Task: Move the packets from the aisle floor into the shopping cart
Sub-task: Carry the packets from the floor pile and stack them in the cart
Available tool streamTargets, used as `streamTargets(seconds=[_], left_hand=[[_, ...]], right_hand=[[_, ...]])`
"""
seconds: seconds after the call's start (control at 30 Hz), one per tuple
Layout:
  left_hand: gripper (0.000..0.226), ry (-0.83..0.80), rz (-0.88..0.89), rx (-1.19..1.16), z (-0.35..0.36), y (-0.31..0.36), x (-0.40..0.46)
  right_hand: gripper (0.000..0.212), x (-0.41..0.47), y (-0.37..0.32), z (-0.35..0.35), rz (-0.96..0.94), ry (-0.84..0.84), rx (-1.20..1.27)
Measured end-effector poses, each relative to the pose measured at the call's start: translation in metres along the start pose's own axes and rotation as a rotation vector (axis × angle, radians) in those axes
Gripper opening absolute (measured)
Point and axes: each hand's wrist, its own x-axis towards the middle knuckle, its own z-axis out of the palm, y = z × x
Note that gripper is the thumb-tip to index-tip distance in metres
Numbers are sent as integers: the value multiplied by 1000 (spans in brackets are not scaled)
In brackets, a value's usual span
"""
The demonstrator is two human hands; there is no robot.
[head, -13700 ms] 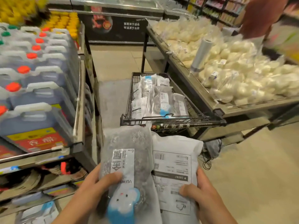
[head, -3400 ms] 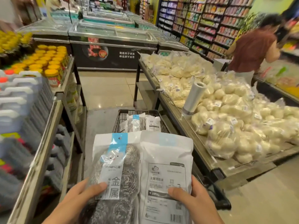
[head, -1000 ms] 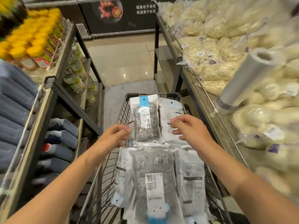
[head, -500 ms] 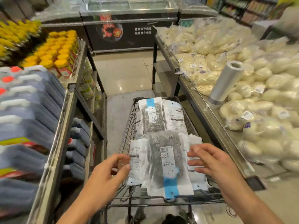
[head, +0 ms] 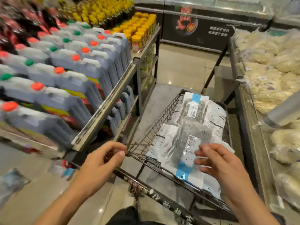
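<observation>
- The packets lie flat in the shopping cart, at the centre right of the frame: a near row with a scourer pack bearing a blue band in the middle and white packs either side, and a far row of the same kind against the cart's far end.
- The nearest pack overhangs the cart's near rim (its blue end points toward the bottom of the frame).
- The right hand hovers over the near packets, fingers spread and loosely bent, gripping nothing; whether the fingertips touch the wrapping I cannot tell.
- The left hand is at the cart's near left corner, fingers curled with thumb and forefinger closing on the wire there.
- The two hands are well apart, one at each side of the near row.
- A blurred packet lies on the floor at the lower left edge.
- Upper left: shelves of jugs with red and green caps, yellow-capped bottles behind.
- Right edge: a counter of bagged pale noodles and a bag roll.
</observation>
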Motion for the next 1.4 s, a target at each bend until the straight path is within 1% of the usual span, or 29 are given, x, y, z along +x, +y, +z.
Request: streamTargets(seconds=[0.03, 0.07, 0.1, 0.13, 0.2, 0.23, 0.27, 0.43, 0.53, 0.63, 0.67, 0.7, 0.77, 0.8, 0.83, 0.87, 0.97, 1.0, 1.03, 1.1, 1.17, 1.3, 1.4], left_hand=[[13, 63, -19, -34, 2, 1, -14], [15, 126, -46, -102, 5, 2, -30], [18, 182, -84, -173, 8, 1, -45], [21, 226, -123, -228, 10, -2, -60], [26, 297, -181, -282, 16, -10, -91], [26, 332, -207, -300, 18, -14, -107], [26, 370, -241, -317, 19, -19, -123], [18, 650, -409, -395, 14, -42, -212], [15, 806, -482, -409, 6, -60, -262], [16, 920, -525, -415, -6, -82, -302], [17, 952, -538, -419, -10, -89, -314], [18, 986, -556, -430, -14, -96, -328], [21, 1046, -583, -455, -25, -110, -355], [23, 1073, -596, -465, -32, -118, -368], [24, 1101, -608, -471, -41, -125, -382], [26, 1131, -621, -474, -50, -133, -397], [29, 1216, -660, -508, -81, -158, -439], [27, 1234, -671, -518, -91, -167, -451], [23, 1247, -680, -516, -102, -175, -462], [19, 1263, -697, -492, -126, -193, -480], [19, 1268, -713, -481, -151, -209, -495], [19, 1259, -737, -470, -197, -239, -511], [19, 1253, -744, -499, -228, -264, -508]], right_hand=[[21, 1, -1, 1, 4, -49, -18], [18, 2, -1, 3, -3, -100, -43], [20, 2, -1, 6, -18, -160, -56], [29, 1, -1, 10, -32, -226, -59], [67, -4, -3, 20, -54, -355, -84], [80, -6, -3, 25, -55, -408, -82], [86, -9, -2, 31, -49, -463, -70], [85, -38, 14, 81, -7, -736, -100], [85, -63, 18, 118, -11, -873, -195], [87, -89, 21, 156, -39, -984, -278], [84, -99, 23, 169, -53, -1023, -299], [75, -110, 25, 183, -59, -1063, -323], [36, -132, 31, 213, -17, -1139, -337], [20, -142, 35, 228, -3, -1160, -357], [15, -154, 40, 244, 3, -1176, -385], [19, -167, 45, 261, 7, -1202, -397], [71, -213, 58, 313, -4, -1273, -400], [75, -227, 63, 330, -6, -1278, -396], [67, -242, 67, 347, -9, -1286, -390], [38, -267, 75, 381, -23, -1288, -376], [21, -288, 81, 411, -38, -1284, -404], [20, -317, 94, 455, -30, -1303, -516], [21, -323, 103, 489, 6, -1275, -556]])
